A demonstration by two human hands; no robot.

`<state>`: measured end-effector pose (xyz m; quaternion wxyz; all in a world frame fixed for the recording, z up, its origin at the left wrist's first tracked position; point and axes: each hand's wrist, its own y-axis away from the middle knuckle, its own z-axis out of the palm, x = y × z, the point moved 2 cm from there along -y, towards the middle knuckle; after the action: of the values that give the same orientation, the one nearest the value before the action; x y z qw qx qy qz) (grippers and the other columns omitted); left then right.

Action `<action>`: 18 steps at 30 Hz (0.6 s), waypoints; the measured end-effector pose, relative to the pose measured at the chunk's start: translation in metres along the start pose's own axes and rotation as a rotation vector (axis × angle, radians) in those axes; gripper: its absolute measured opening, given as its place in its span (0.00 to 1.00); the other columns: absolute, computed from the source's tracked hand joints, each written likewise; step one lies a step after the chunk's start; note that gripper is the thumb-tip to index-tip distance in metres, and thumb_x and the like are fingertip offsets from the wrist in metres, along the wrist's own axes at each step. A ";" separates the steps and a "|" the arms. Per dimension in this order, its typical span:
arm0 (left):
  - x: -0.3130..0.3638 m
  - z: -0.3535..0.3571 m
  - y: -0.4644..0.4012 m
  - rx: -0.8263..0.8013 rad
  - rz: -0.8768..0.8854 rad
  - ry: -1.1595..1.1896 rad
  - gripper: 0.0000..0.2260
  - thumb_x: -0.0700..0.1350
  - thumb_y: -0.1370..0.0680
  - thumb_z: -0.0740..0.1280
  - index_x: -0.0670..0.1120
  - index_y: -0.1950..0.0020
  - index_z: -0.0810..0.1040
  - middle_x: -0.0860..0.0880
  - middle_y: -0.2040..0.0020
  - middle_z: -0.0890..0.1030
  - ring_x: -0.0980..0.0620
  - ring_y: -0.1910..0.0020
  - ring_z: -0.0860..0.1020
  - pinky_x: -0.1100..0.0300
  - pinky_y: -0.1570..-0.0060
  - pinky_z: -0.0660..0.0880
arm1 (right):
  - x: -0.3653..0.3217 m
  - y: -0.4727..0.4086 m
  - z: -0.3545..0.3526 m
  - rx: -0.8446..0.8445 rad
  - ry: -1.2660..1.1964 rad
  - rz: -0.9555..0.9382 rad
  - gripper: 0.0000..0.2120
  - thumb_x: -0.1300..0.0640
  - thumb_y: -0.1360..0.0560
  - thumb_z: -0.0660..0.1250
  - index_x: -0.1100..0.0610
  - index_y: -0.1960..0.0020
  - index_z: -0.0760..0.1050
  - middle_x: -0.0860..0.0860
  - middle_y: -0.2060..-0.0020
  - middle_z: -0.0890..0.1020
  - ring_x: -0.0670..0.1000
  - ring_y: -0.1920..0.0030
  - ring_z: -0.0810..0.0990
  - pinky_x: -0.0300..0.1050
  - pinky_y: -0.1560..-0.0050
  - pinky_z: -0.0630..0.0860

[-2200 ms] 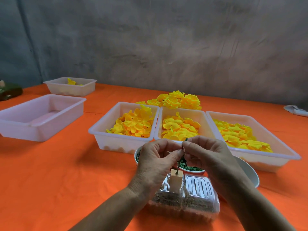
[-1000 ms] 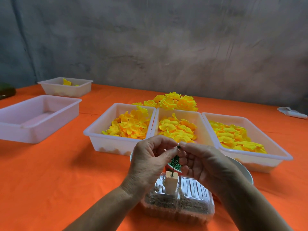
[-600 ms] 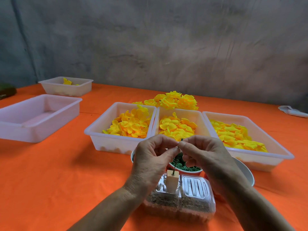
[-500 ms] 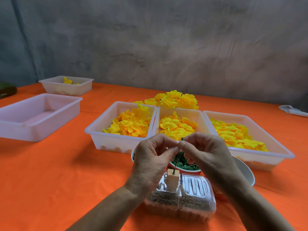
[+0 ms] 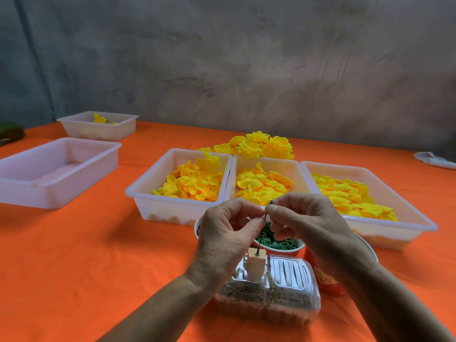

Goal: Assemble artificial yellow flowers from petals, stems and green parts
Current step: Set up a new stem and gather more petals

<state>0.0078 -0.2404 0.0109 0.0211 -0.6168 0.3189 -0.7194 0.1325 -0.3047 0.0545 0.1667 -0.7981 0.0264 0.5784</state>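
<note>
Three white trays stand side by side on the orange tablecloth [image 5: 74,255], each holding loose yellow petals: the left tray [image 5: 158,193], the middle tray [image 5: 293,169] and the right tray [image 5: 407,218]. Behind them lies a heap of finished yellow flowers [image 5: 259,146]. Off to the left sits a large tray [image 5: 49,191] with nothing visible inside, and farther back a small tray [image 5: 116,130] with a few yellow pieces in it.

Nearer the person, a red-sided bowl [image 5: 283,250] holds small green ring-like parts. In front of it lies a clear plastic box [image 5: 291,285] with brownish fill, and on its lid stands a small wooden block [image 5: 256,266]. A thin green stem [image 5: 261,239] rises upright from the top of the block.

Both hands meet above the bowl at the top of the stem. The left hand [image 5: 227,233] has its thumb and forefinger curled in, pinching the stem just below its tip. The right hand [image 5: 308,220] pinches a small green part [image 5: 271,202] at the stem's upper end, other fingers curled loosely beneath.
</note>
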 end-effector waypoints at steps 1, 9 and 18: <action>0.000 0.000 0.000 0.009 -0.001 -0.001 0.03 0.37 0.28 0.72 0.40 0.55 0.82 0.37 0.61 0.83 0.35 0.60 0.81 0.39 0.59 0.79 | 0.000 0.000 0.000 -0.004 0.009 -0.006 0.05 0.60 0.26 0.68 0.59 0.60 0.80 0.50 0.71 0.80 0.44 0.68 0.79 0.35 0.67 0.75; -0.001 0.002 0.000 0.028 0.004 -0.002 0.02 0.38 0.28 0.73 0.42 0.57 0.82 0.40 0.63 0.83 0.38 0.62 0.82 0.48 0.61 0.81 | 0.000 0.000 0.000 0.028 0.041 -0.021 0.06 0.59 0.26 0.68 0.56 0.62 0.80 0.48 0.72 0.81 0.43 0.69 0.80 0.35 0.67 0.76; -0.002 0.002 0.000 0.038 0.009 0.074 0.05 0.34 0.30 0.73 0.41 0.56 0.82 0.46 0.64 0.83 0.54 0.66 0.80 0.64 0.66 0.77 | 0.010 -0.006 0.006 -0.064 -0.447 0.323 0.08 0.59 0.37 0.71 0.63 0.62 0.77 0.55 0.71 0.75 0.47 0.73 0.75 0.38 0.72 0.76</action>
<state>0.0102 -0.2406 0.0094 0.0245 -0.5876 0.3084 -0.7476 0.1314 -0.2961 0.0452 0.0486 -0.6410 0.0978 0.7597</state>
